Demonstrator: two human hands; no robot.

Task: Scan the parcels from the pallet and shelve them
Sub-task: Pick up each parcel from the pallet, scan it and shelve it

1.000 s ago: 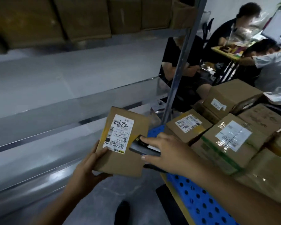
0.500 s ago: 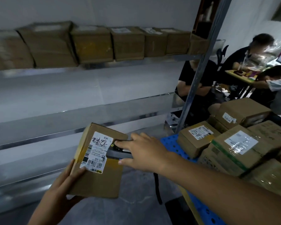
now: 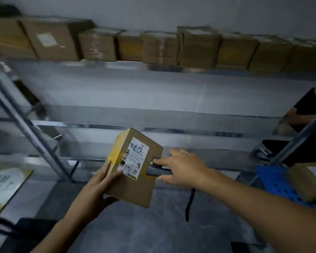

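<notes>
The left grip (image 3: 100, 181) clasps the lower left edge of a small cardboard parcel (image 3: 135, 189), tilted in mid-air. Carried one-handed, it is probably light and stiff, best held by its edges, off the paper label (image 3: 134, 157). The right grip (image 3: 182, 167) closes round a dark scanner (image 3: 159, 172) at its right edge; beyond, a smooth metal shelf (image 3: 190, 133), then taped cartons (image 3: 199, 46).

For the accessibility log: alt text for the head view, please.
The left hand holds a labelled cardboard parcel while the right hand aims a dark scanner at its label. Behind stand metal shelves, the upper one lined with boxes.
</notes>
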